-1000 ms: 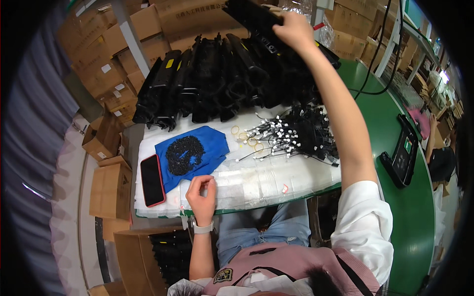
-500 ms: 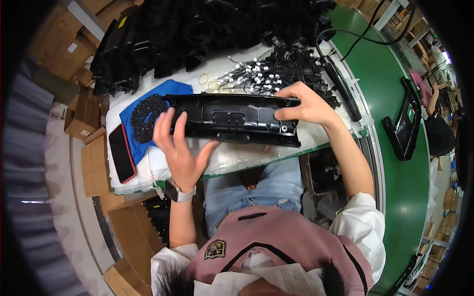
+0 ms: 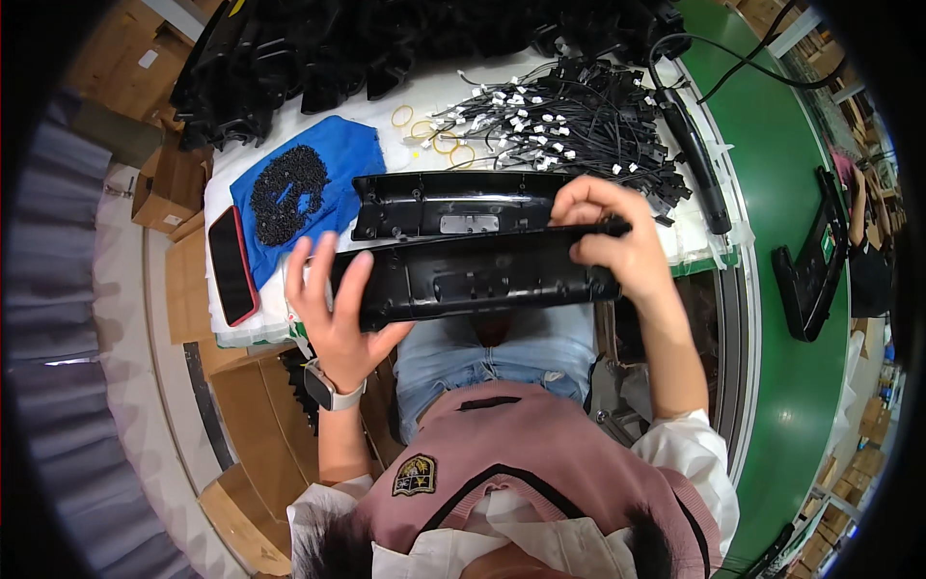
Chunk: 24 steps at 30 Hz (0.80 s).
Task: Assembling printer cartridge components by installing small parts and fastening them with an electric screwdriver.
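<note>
A long black plastic shell (image 3: 482, 275), hollow face up, is held between my hands over the near table edge. My left hand (image 3: 338, 309) grips its left end, fingers over the end and thumb along the near side. At the other end my right hand (image 3: 622, 236) is closed round the shell, thumb inside and fingers at the far edge. Just beyond lies a second black shell (image 3: 405, 217) on the white-covered table; my right fingers partly hide its right end. Whether those fingers touch it, I cannot tell.
Small black screw-like pieces (image 3: 280, 193) lie on a blue cloth (image 3: 357, 145), beside a red-edged phone (image 3: 230, 265). Behind are black cables (image 3: 598, 116) with white connectors and heaped black shells (image 3: 367, 48). A black cylindrical corded tool (image 3: 696, 164) lies right, before a green surface (image 3: 772, 425).
The held shell has come toward me, off the table and over my lap, with both hands. A second shell now shows behind it. The screw-like pieces are now fully in view.
</note>
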Available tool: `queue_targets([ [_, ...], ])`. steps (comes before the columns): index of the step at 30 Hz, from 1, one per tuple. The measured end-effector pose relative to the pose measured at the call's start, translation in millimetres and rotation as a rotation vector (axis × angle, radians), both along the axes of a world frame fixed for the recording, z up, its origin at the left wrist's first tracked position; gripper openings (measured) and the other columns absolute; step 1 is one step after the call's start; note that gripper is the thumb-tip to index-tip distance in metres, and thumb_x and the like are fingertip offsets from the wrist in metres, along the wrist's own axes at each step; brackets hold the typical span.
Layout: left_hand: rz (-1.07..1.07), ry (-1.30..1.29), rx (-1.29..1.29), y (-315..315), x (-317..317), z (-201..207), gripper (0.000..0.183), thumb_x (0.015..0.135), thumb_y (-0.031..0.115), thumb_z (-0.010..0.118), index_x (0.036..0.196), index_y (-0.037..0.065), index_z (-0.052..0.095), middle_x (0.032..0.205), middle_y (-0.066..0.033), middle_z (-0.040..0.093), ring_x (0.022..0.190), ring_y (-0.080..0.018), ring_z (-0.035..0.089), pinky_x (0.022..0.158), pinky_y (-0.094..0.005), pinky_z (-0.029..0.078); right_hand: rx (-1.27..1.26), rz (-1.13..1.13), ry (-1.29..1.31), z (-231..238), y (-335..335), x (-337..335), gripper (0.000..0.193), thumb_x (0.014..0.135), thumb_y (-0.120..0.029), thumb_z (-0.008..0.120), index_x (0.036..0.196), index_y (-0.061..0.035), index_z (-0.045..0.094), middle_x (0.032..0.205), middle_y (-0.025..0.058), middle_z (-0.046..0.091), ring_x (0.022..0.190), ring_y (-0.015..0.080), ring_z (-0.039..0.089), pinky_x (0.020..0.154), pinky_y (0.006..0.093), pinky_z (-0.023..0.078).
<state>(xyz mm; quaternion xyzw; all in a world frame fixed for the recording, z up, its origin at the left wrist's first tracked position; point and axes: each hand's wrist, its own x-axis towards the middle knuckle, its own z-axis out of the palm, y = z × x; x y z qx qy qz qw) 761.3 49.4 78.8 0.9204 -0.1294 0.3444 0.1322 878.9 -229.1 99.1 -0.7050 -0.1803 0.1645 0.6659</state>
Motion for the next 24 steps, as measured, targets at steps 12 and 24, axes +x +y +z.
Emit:
queue_targets([
  [12, -0.082, 0.306, -0.081, -0.5, 8.4, -25.9, 0.07, 0.06, 0.036, 0.078, 0.119, 0.006, 0.055, 0.129, -0.0185, 0.047, 0.118, -0.0398, 0.045, 0.095, -0.0477, 0.037, -0.656, -0.218, -0.899, -26.5, 13.5, -18.7, 0.029, 0.062, -0.008, 0.072, 0.09, -0.0063, 0.066, 0.091, 0.005, 0.059, 0.082, 0.0239, 0.054, 0.067, 0.0328, 0.048],
  [24, 0.095, 0.265, -0.136, -28.3, -2.0, -29.8, 0.08, 0.054, 0.022, 0.082, 0.123, 0.002, 0.048, 0.127, -0.0186, 0.046, 0.117, -0.04, 0.044, 0.096, -0.046, 0.037, -0.542, 0.12, -0.881, -18.8, 10.1, 26.5, 0.022, 0.067, -0.006, 0.07, 0.089, -0.0042, 0.066, 0.091, 0.006, 0.06, 0.087, 0.0254, 0.056, 0.074, 0.0346, 0.048],
])
